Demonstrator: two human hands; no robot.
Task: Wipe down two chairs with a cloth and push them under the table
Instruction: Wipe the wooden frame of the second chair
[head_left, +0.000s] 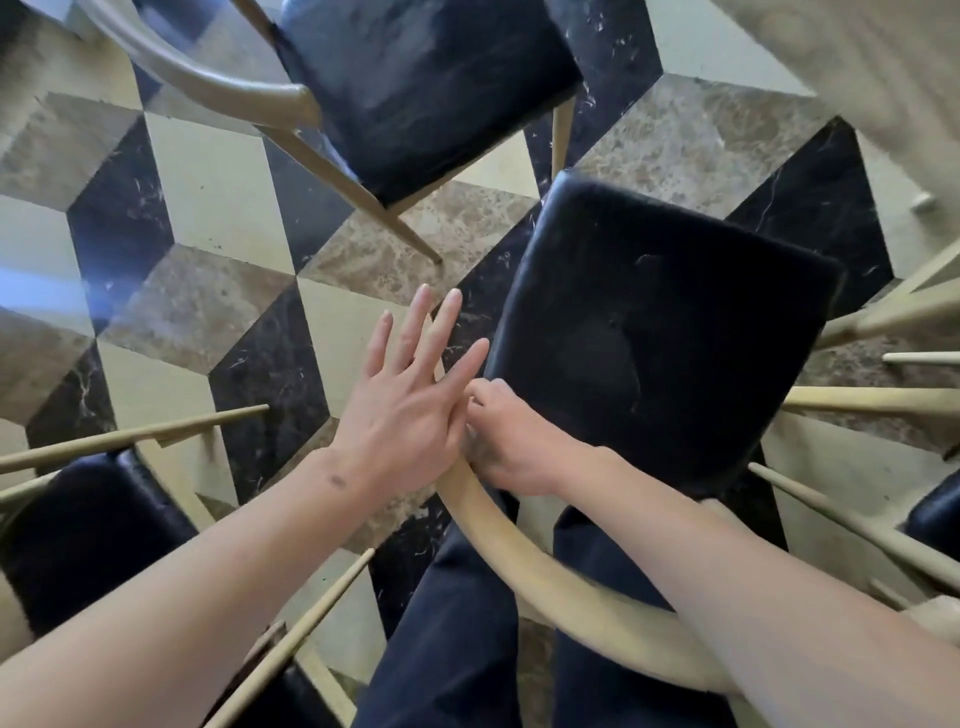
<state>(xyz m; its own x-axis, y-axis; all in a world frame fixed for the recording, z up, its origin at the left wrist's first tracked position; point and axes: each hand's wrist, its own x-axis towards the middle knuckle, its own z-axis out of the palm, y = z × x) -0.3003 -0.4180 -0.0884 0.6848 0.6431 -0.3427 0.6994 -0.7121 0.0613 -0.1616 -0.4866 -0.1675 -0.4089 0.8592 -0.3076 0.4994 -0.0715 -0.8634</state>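
The person stood close behind a chair with a black padded seat and a curved pale wooden back rail, looking straight down on it. The right hand was curled over the rail near its left end, fingers bunched around what seemed to be a small greyish cloth; little of it showed, so I cannot be sure of its shape. The left hand lay flat and open with straight, spread fingers, its palm resting against the same rail just beside the right hand, probably to steady the chair while the rail was rubbed. A second chair with a black seat and tan wooden frame stood well apart on the patterned marble floor, turned at an angle. The pale surface was visible at the upper right, blurred. Neither chair appeared to be tucked beneath it, so pushing them in seemed not yet done.
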